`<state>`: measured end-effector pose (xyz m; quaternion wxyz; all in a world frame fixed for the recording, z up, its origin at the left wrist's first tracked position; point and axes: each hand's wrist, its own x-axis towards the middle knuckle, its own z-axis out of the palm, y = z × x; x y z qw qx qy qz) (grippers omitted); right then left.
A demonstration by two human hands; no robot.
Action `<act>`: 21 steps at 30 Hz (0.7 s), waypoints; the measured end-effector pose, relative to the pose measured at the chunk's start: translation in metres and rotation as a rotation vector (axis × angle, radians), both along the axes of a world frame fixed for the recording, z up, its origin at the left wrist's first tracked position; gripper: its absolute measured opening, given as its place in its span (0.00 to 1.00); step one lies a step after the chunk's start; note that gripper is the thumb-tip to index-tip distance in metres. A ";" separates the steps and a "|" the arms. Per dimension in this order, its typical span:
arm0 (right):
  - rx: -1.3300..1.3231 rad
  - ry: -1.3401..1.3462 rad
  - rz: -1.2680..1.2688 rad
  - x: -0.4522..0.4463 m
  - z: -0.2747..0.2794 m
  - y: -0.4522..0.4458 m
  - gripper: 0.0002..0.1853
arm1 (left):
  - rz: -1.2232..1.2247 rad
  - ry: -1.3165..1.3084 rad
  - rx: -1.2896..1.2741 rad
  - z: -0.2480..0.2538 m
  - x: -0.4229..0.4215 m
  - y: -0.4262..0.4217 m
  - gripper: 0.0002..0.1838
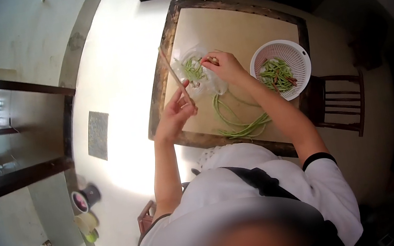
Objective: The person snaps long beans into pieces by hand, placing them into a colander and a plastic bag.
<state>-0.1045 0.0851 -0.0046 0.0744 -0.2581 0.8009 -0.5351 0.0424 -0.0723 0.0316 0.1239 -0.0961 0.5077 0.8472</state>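
My left hand [174,115] is closed around a long, pale pinkish-brown bean pod [173,70], which points up and away over the table's left edge. Just right of it, my right hand [225,67] is closed in a pinch on a short brownish piece, probably of bean. Beneath and between the hands lies a clear plastic bag [215,85] with green bean scraps [193,69] on it. Several whole long green beans [243,129] lie curved near the table's front edge. A white colander [255,60] at the right holds cut green and reddish bean pieces [277,76].
The table [236,18] has a worn dark wooden rim. A dark wooden chair [343,100] stands at its right side. A reddish-brown stool [146,215] is at the lower left. Buckets [86,198] stand by the left wall, and a grey mat [98,135] lies on the floor.
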 end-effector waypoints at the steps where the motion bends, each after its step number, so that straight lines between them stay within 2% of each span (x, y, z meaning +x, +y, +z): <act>1: 0.004 -0.008 0.015 0.004 0.007 -0.002 0.08 | -0.008 0.006 0.008 0.001 -0.003 0.000 0.34; 3: 0.080 -0.361 0.165 0.013 0.021 -0.002 0.08 | -0.005 0.009 0.018 -0.002 -0.007 0.001 0.34; 4: 0.082 -0.365 0.172 0.017 0.020 -0.002 0.08 | -0.021 0.013 0.033 -0.004 -0.010 0.001 0.35; 6: -0.001 -0.457 0.360 0.022 0.019 -0.002 0.07 | -0.041 0.017 0.047 -0.006 -0.015 0.003 0.36; 10: 0.027 -0.402 0.380 0.021 0.006 -0.004 0.07 | -0.078 0.000 0.032 -0.006 -0.020 0.005 0.37; 12: 0.026 -0.310 0.263 0.023 0.010 -0.004 0.06 | -0.091 -0.003 0.042 -0.006 -0.020 0.005 0.37; 15: 0.013 -0.386 0.196 0.017 0.007 -0.004 0.06 | -0.083 -0.008 0.067 -0.014 -0.019 0.003 0.39; 19: -0.042 -0.347 0.295 0.020 0.008 -0.010 0.07 | -0.051 -0.049 0.051 -0.019 -0.018 0.000 0.40; 21: 0.040 -0.305 0.345 0.018 -0.003 -0.011 0.08 | -0.043 -0.049 0.028 -0.018 -0.018 0.001 0.41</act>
